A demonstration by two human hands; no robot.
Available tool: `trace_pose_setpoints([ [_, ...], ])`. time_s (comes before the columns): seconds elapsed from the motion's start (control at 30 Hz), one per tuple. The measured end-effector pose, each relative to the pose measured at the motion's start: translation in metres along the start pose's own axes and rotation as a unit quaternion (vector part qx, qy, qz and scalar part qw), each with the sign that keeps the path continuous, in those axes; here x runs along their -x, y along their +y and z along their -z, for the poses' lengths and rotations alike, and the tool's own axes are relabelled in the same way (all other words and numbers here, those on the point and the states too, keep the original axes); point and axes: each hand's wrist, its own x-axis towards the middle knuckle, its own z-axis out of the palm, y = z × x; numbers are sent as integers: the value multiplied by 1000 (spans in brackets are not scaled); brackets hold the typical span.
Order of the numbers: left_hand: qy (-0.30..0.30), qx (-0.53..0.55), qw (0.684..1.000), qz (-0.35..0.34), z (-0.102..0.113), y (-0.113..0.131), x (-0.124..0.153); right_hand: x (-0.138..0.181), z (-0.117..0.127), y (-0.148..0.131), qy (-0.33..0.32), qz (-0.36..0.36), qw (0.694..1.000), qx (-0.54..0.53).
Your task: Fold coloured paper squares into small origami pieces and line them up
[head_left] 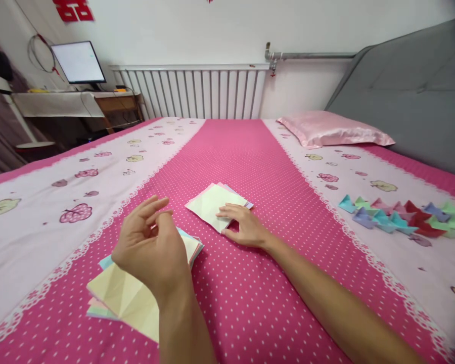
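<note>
My right hand (243,225) lies on the near corner of a small stack of square coloured papers (211,203). Its fingers are flat on the pale yellow top sheet and its thumb is at the stack's edge. My left hand (151,245) hovers above a second stack of creased, unfolded sheets (123,298), pale yellow on top. Its fingers are loosely curled and apart, and nothing shows in them. Both stacks rest on the pink dotted bedspread (242,283).
Several folded paper shapes (402,216) in blue, red, green and purple lie in a row on the right of the bed. A pink pillow (333,129) and grey headboard (420,91) are far right. Beyond the bed are a radiator (197,91) and a monitor (79,61) on a desk.
</note>
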Motion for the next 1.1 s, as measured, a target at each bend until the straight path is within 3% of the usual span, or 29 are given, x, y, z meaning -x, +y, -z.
trace_pose_setpoints([
  [1.1, -25, 28, 999, 1, 1, 1, 1, 2, 0, 8, -19, -38, 996, -79],
])
